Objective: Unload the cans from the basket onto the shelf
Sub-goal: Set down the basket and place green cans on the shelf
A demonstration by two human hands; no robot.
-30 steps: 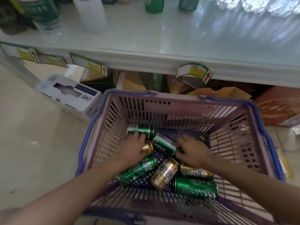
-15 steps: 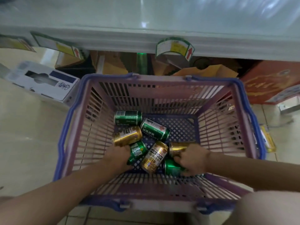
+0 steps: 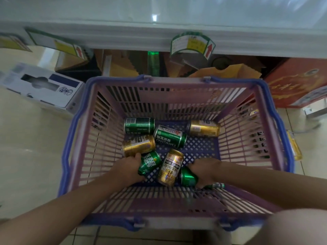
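A purple plastic basket (image 3: 83, 138) with blue handles sits on the floor below the white shelf (image 3: 159, 13). Several green and gold cans lie on its bottom. My left hand (image 3: 128, 167) is closed around a green can (image 3: 149, 162) near the front left. My right hand (image 3: 206, 171) grips another green can (image 3: 187, 177) at the front right; most of that can is hidden under the hand. A gold can (image 3: 170, 167) lies between my hands. Further back lie a gold can (image 3: 138, 145), two green cans (image 3: 139, 125) (image 3: 169, 136) and one more gold can (image 3: 204, 128).
A white carton (image 3: 42, 85) lies on the tiled floor to the left of the basket. A red box (image 3: 297, 82) stands at the right. Cardboard and brown paper fill the space under the shelf (image 3: 123, 66). Price tags (image 3: 192, 44) hang off the shelf edge.
The view tipped down, so the bottles on the shelf left the frame. Both hands drew back from the middle cans to the front ones, and a gold can now lies at the back right.
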